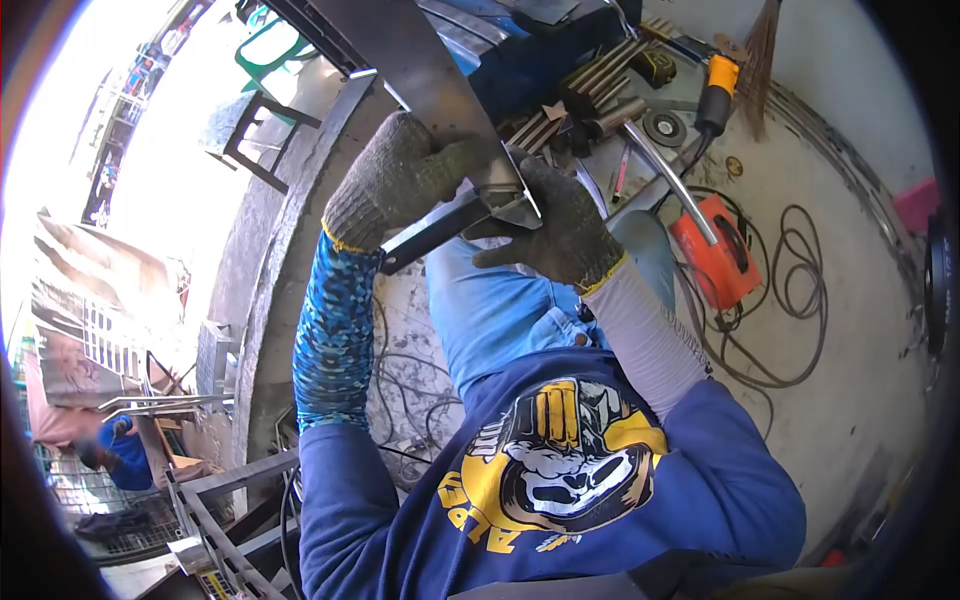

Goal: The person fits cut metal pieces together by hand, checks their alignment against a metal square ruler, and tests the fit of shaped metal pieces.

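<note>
- Left hand (390, 170) clamped on metal channel (430, 70), upper centre.
- Right hand (560, 230) at its end; I can't tell grip.
- Loose right grip could let it slip.

A long metal bar (425, 75) was held by the gloved left hand (390, 180), and its near end was met by the gloved right hand (555, 225), whose grip was partly hidden. A shorter dark metal piece (437, 232) was seen jutting out from that end, between the hands. On the right, an orange box (712, 275) was overlapped by a silver tube (672, 182), with a cable (818, 330) looped beside it on the floor. A yellow-and-black power tool (716, 95) was placed near a broom (762, 70). On the left, a stool (238, 122) was set near a green chair (262, 62).
</note>
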